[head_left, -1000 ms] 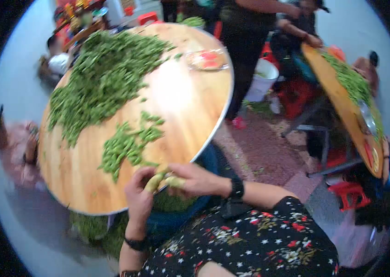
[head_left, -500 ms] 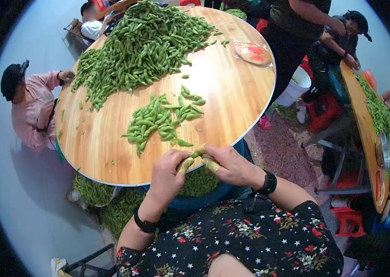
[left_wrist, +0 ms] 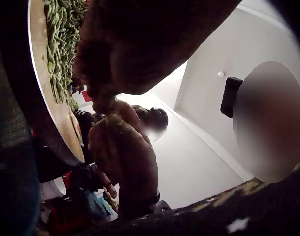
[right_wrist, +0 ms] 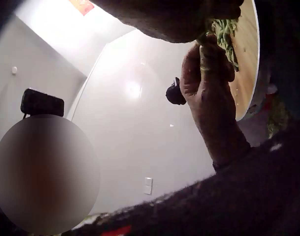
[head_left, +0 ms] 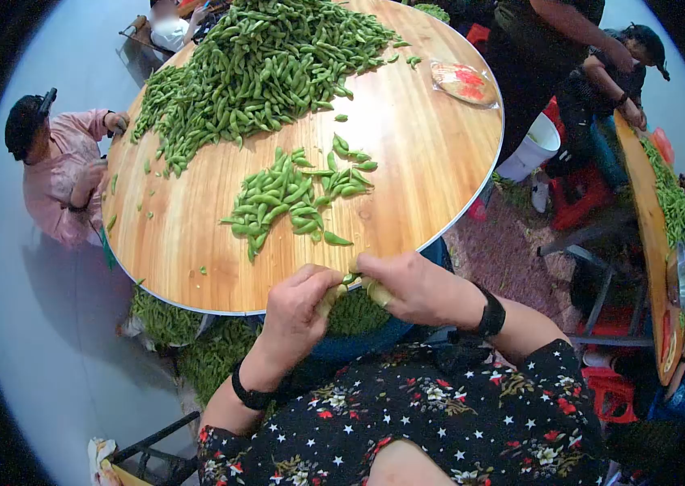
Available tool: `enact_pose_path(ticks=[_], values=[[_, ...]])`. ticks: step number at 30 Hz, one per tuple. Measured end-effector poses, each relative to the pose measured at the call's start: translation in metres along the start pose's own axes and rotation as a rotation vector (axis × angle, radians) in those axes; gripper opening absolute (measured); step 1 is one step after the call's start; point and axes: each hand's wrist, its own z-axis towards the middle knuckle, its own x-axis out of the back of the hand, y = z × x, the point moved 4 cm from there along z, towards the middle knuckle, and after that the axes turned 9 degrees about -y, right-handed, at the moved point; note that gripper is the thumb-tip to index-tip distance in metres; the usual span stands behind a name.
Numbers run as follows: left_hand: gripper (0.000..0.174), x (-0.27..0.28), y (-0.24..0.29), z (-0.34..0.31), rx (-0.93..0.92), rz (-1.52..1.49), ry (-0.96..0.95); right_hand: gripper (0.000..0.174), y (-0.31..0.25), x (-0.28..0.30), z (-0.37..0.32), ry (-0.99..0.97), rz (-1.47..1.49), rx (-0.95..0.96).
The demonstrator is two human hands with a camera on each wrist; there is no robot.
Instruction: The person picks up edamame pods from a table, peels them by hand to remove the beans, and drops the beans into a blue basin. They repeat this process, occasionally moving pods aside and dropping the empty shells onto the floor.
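While both hands meet at the near edge of the round table (head_left: 407, 162), the L hand (head_left: 298, 304) & R hand (head_left: 407, 287) each pinch one green pod (head_left: 348, 279), fingers curled tight on it. The pod sits btw. them, over a blue tub (head_left: 356, 343). A small pod pile (head_left: 290, 198) lies near.

No writing, number or brand can be read in any view. The flat clear plastic packet (head_left: 462, 83) with red and orange print, at the far right edge of the round wooden tabletop (head_left: 407, 186), is too small and blurred to make out. The red-orange sheet (right_wrist: 82, 6) high on the white wall shows no legible characters.
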Motion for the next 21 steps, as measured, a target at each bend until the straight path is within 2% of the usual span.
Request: enact_pose_path(ticks=[2, 3, 5, 6, 12, 21], values=[[0.018, 0.000, 0.000, -0.002, -0.081, 0.006, -0.007, 0.017, 0.011, 0.001, 0.008, -0.188, 0.412, -0.034], [0.018, 0.000, -0.001, -0.002, -0.079, 0.005, -0.008, 0.017, 0.017, 0.001, 0.011, -0.189, 0.414, -0.035], [0.018, -0.002, -0.001, -0.002, -0.137, 0.060, -0.009, 0.017, 0.033, -0.017, 0.014, -0.447, 0.992, -0.194], [0.018, -0.003, -0.003, -0.002, -0.137, 0.060, -0.008, 0.017, 0.037, -0.021, 0.015, -0.462, 1.089, -0.176], [0.019, -0.009, -0.009, -0.007, -0.240, 0.132, -0.017, 0.020, 0.048, -0.037, 0.017, -0.539, 1.328, -0.212], [0.029, -0.009, -0.008, -0.018, -0.494, 0.234, -0.170, 0.018, 0.047, -0.056, 0.008, -0.718, 1.457, -0.257]])
